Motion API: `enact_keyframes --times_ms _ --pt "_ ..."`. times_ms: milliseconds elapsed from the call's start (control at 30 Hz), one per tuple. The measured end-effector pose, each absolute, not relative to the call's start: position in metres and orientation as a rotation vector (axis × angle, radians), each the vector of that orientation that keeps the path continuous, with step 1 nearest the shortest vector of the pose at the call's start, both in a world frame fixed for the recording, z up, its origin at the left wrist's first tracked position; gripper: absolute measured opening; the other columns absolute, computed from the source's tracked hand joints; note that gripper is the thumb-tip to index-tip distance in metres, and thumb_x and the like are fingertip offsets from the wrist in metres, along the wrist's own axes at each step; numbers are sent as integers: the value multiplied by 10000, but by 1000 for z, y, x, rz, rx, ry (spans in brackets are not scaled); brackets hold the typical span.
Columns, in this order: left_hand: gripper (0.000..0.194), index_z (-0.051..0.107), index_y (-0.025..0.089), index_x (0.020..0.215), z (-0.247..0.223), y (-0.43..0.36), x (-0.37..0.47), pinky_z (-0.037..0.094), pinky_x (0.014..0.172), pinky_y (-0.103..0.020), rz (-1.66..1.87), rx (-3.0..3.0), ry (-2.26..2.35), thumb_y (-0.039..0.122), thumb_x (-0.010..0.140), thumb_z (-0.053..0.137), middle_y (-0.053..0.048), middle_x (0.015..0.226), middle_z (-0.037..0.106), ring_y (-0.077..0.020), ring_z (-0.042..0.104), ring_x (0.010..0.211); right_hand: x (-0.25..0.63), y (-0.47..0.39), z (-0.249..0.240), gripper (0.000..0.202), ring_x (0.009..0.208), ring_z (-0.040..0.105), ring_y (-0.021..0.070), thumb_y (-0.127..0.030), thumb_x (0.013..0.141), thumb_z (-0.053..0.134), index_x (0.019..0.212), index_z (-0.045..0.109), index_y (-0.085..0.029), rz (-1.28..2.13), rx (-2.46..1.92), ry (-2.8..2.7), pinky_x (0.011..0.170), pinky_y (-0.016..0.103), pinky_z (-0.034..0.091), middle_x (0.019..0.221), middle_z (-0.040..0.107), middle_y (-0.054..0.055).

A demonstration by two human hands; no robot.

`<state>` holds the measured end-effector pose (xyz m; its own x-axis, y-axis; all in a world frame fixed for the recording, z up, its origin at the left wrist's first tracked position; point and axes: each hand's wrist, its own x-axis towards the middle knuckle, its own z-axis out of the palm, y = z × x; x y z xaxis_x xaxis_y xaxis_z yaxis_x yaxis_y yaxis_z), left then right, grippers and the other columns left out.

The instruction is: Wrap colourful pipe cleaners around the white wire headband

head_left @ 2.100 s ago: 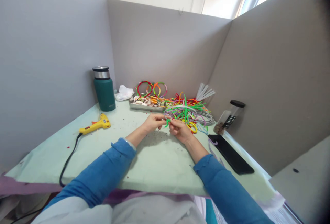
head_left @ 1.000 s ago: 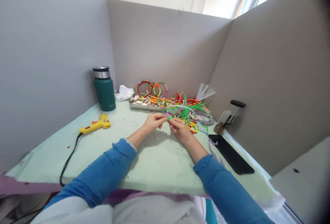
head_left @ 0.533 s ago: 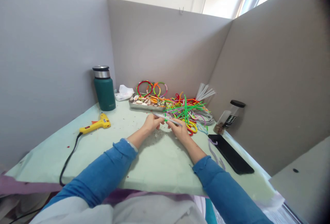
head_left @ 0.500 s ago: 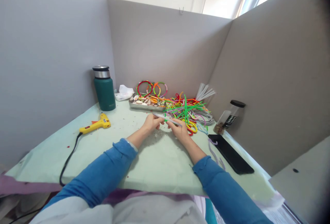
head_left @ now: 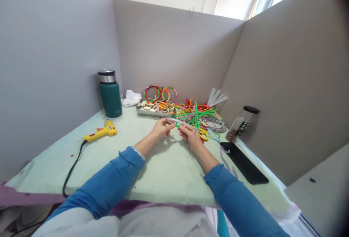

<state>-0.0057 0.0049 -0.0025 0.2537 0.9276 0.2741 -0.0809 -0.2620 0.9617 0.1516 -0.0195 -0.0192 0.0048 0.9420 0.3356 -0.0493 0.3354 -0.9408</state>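
Note:
Between my hands, above the middle of the table, is a pale grey hoop (head_left: 184,122), its far edge showing as a curved arc. A short band of green pipe cleaner (head_left: 177,124) is wrapped around it. My left hand (head_left: 160,129) is closed on the hoop's left side, thumb and fingers pinching close to the green band. On the other side, my right hand (head_left: 190,135) pinches the hoop at the right end of the band. The fingers hide the lower part of the hoop.
Behind my hands lie a metal tray (head_left: 155,113) of shells and a tangled pile of coloured pipe cleaners (head_left: 200,115). A yellow glue gun (head_left: 100,132) and a green bottle (head_left: 110,97) are on the left. To the right are a black phone (head_left: 244,162) and a clear jar (head_left: 242,122).
The hoop has tilted, from a nearly straight edge-on line to a visible arc. My right hand has shifted slightly, and the green band shows more between the fingers.

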Motion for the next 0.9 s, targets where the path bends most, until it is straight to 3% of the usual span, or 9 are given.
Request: enact_keyframes --times_ms 167,367,500,733,900 --pt "316 571 134 823 -3 7 -7 413 423 -191 1217 1515 685 324 605 700 47 605 536 -37 430 421 154 -18 -19 207 382 340 54 -351 677 653 634 633 -150 1149 -883 -1257 378 218 172 507 526 -17" --pt "376 624 100 905 -4 8 -8 415 425 -200 1153 1650 725 343 626 686 -15 715 613 -48 444 460 154 -14 -22 207 372 340 49 -341 651 676 636 632 -140 1244 -860 -1214 365 212 167 494 517 -21" --pt "307 658 110 899 -6 12 -9 386 439 -196 1223 1854 823 314 669 653 -44 815 627 -52 446 493 155 -13 -22 207 365 340 49 -341 641 678 628 620 -143 1241 -866 -1211 358 211 174 481 510 -27" --pt "219 695 146 881 -5 14 -12 386 576 -214 1324 2153 954 269 707 646 -33 773 624 -89 490 615 156 -12 -23 216 368 345 48 -354 627 686 636 622 -148 1220 -861 -1211 361 211 177 491 509 -29" --pt "192 701 164 857 -6 15 -13 387 576 -211 1325 2218 994 285 727 628 -34 819 622 -88 498 619 155 -13 -22 224 377 338 49 -362 638 687 636 617 -149 1200 -862 -1226 375 215 173 489 498 -33"
